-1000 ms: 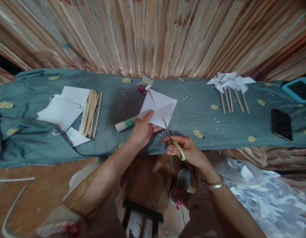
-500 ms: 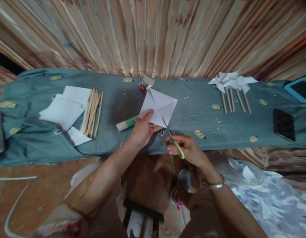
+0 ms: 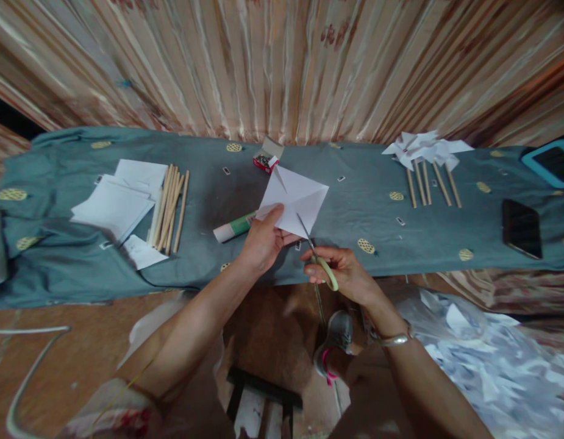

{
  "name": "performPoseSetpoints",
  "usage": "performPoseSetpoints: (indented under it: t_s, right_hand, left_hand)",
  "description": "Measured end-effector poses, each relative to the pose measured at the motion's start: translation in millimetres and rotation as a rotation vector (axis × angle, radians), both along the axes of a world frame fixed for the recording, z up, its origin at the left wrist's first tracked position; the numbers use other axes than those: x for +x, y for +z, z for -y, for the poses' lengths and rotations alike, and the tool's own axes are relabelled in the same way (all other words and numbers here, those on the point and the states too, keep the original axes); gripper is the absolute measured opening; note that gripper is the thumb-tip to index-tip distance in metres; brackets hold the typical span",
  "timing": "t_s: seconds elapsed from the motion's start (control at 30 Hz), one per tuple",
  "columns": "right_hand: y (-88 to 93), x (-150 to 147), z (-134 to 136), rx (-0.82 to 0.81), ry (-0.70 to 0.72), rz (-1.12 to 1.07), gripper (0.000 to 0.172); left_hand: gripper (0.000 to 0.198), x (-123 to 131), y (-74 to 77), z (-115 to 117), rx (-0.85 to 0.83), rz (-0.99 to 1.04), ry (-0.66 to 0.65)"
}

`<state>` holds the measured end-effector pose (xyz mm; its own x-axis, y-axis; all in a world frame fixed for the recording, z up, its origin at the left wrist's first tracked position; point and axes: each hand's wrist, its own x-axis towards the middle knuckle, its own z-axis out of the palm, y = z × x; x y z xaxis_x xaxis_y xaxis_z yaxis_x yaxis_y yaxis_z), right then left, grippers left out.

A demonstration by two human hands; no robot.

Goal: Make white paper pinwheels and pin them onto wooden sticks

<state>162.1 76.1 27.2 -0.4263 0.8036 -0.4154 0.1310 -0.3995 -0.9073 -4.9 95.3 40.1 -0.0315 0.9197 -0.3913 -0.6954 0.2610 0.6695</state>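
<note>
A square sheet of white paper (image 3: 300, 192) with crease lines and a slit near its upper left corner is pinched between the thumb and fingers of my left hand (image 3: 264, 241). My right hand (image 3: 343, 271) grips scissors (image 3: 327, 272) with pale green handles. Their blades reach over the sheet's lower corner, pointing toward its middle. Just left of the paper lies a glue stick (image 3: 233, 227) with a green band, partly behind my left hand. Beyond the sheet's far corner stands an opened small red box (image 3: 264, 161) holding small metal pieces.
White paper sheets (image 3: 112, 204) and several wooden sticks (image 3: 171, 210) lie left. Paper pinwheels on sticks (image 3: 423, 152), a black phone (image 3: 522, 228) and a blue-framed device (image 3: 553, 163) are on the right. A clear bag of paper pieces (image 3: 496, 360) sits below the cloth-covered table (image 3: 336, 225).
The paper's right corner and the scissors have shifted very slightly. Both hands keep the same hold, and the view has moved a little.
</note>
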Motion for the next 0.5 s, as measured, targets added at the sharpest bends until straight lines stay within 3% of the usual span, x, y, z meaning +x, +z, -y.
performPoseSetpoints:
  t_s: [0.3,0.5]
  right_hand:
    - [0.5,-1.7,-1.2,-0.015,-0.025,0.004,0.041]
    - [2.1,-3.4,-1.5,-0.058,-0.044,-0.024,0.042]
  left_hand:
    - [0.007,1.2,-4.9,1.2,0.041,0.019,-0.003]
    - [0.005,1.9,0.9,1.7,-0.018,-0.003,0.009]
